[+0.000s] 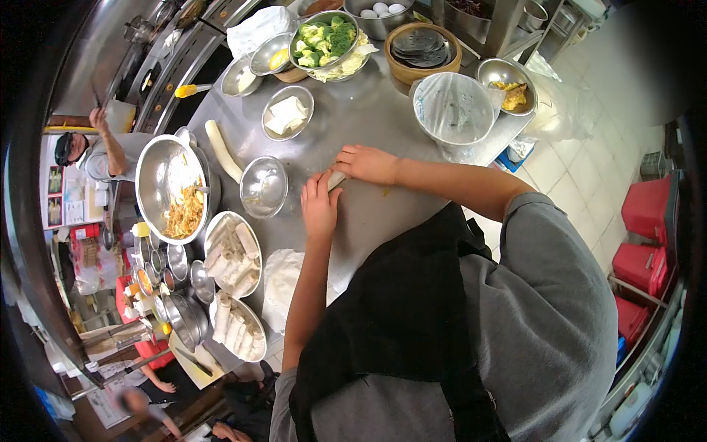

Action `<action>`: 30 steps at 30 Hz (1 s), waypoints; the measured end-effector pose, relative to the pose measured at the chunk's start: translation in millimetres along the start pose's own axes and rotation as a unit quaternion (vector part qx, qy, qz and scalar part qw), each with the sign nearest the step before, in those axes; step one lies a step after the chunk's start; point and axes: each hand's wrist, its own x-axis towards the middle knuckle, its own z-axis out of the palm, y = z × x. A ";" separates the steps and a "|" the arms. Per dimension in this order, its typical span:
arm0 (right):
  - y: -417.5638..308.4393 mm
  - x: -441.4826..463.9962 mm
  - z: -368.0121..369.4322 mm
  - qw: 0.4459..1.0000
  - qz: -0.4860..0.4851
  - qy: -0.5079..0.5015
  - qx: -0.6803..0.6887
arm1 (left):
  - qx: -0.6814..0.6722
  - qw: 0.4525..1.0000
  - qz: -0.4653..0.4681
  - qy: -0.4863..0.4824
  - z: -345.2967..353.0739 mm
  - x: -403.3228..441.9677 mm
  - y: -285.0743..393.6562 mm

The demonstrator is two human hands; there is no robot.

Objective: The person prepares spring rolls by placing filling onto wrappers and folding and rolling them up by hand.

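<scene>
On the steel table, my left hand (319,204) and my right hand (367,163) meet over a pale rolled wrapper (336,179), each with its fingers closed on it. Beside my left hand is a small steel bowl (264,187) with a little residue inside. A large bowl (158,166) of brown shredded filling (184,214) stands farther left. Two oval plates of pale rolls (234,259) (239,331) lie below it. A stack of thin wrappers (283,283) rests near my left forearm.
A long pale roll of dough (222,151) lies beyond the small bowl. Broccoli (322,43), eggs (381,9), a bamboo steamer (455,48) and a plastic-lined tub (454,110) stand along the far side. One person (110,151) is at the left; another person's hand (166,386) shows lower left.
</scene>
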 end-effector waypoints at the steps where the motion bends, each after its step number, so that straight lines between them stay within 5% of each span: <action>1: -1.1 0.0 -2.0 1.000 0.003 0.004 0.011 | -0.003 1.000 0.001 0.005 2.0 -0.3 -2.1; 9: 4.8 -4.4 -4.9 0.995 0.042 0.015 0.090 | -0.088 0.996 0.005 0.010 5.7 6.1 -18.7; 12: 5.5 -2.8 -7.0 0.996 0.059 -0.005 0.069 | -0.186 0.981 -0.062 -0.003 1.9 9.0 -22.4; 18: 11.3 2.9 -10.7 0.995 0.077 -0.028 0.058 | -0.089 0.996 -0.011 0.016 -0.6 10.7 -32.0; 30: 27.9 16.8 -4.8 0.981 0.119 -0.055 0.141 | -0.146 0.988 -0.025 -0.048 -3.0 26.6 -51.1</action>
